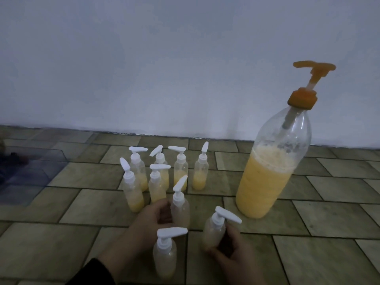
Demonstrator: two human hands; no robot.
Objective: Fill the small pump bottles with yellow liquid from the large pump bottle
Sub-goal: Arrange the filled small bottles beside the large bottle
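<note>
A large clear bottle with an orange pump top stands on the tiled floor at the right, a little over half full of yellow liquid. Several small clear pump bottles with white pumps stand in a cluster at the centre, each partly filled with yellow. My left hand curls its fingers around a small, nearly empty-looking bottle. My right hand grips another small bottle, which leans to the left. A third small bottle stands between my hands, untouched.
A pale wall rises just behind the bottles. A dark blurred shape lies on the floor at the far left. Brown tiles stretch to the right and front.
</note>
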